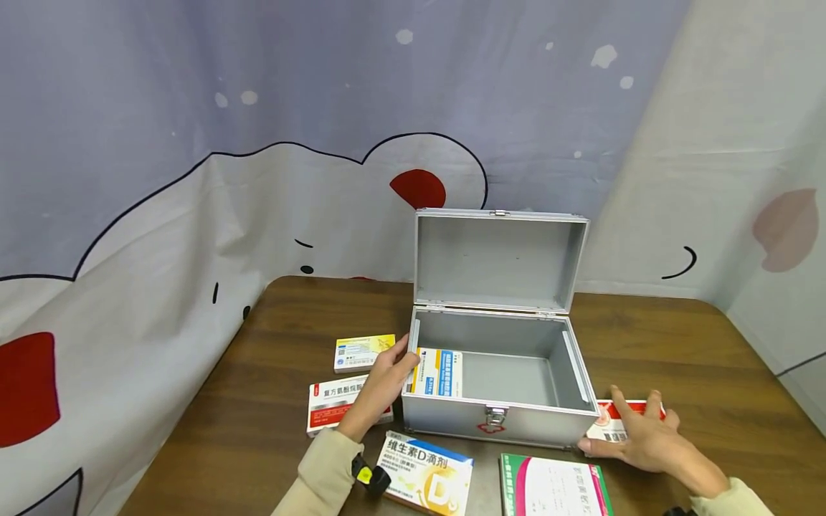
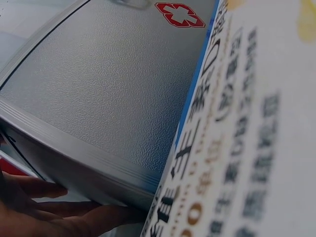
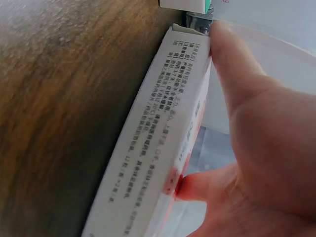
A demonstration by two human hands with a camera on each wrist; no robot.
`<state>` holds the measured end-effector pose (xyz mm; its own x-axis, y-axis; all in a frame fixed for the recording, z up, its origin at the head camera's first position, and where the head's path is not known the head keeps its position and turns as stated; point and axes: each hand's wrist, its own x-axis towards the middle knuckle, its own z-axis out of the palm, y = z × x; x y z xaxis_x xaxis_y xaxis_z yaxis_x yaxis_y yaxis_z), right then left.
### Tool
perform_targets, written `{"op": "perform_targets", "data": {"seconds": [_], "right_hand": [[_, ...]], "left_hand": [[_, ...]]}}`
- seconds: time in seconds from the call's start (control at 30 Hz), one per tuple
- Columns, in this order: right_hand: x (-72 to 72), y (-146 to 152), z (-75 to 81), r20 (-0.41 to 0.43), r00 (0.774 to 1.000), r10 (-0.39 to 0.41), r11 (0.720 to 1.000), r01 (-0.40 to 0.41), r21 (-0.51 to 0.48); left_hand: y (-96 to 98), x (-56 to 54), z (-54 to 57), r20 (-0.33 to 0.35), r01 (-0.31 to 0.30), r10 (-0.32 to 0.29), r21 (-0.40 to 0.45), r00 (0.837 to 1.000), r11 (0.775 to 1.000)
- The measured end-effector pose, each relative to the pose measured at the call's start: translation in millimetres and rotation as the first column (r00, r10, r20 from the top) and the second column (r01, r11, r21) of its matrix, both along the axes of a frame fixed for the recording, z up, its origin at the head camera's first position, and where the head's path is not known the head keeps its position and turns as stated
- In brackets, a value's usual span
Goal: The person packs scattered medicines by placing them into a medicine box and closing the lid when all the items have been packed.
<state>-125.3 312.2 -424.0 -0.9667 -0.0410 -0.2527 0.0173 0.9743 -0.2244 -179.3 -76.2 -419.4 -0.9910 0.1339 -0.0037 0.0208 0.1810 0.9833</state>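
Observation:
An aluminium first-aid case (image 1: 510, 416) stands on the table with its lid raised. At its left wall my left hand (image 1: 386, 376) grips the rim, with fingers (image 2: 49, 210) along the outside. Inside, against that wall, is a blue, white and yellow medicine box (image 1: 442, 373). To the right of the case, my right hand (image 1: 645, 433) spreads over a red-and-white medicine box (image 1: 609, 423) lying on the table. The right thumb (image 3: 229, 59) lies by one end of this box, and a fingertip touches its printed face. The hand hides part of that box.
A yellow-and-white box (image 1: 361, 353) and a red-and-white box (image 1: 332, 401) lie left of the case. In front are a vitamin D drops box (image 1: 426, 473) and a green, white and pink box (image 1: 558, 487). A patterned curtain (image 1: 323, 215) hangs behind the table.

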Motion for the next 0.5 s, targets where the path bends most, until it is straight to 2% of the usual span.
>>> {"op": "perform_targets", "data": {"seconds": [0.27, 0.5], "right_hand": [[-3.9, -1, 11.5, 0.016, 1.0, 0.005, 0.999, -0.006, 0.048], [-6.9, 4, 13.4, -0.014, 1.0, 0.023, 0.999, -0.022, 0.027]], "left_hand": [[-0.8, -0.7, 0.6, -0.012, -0.002, 0.002, -0.001, 1.0, 1.0], [-0.5, -0.3, 1.2, -0.02, 0.003, -0.003, 0.0, 1.0, 1.0]]}}
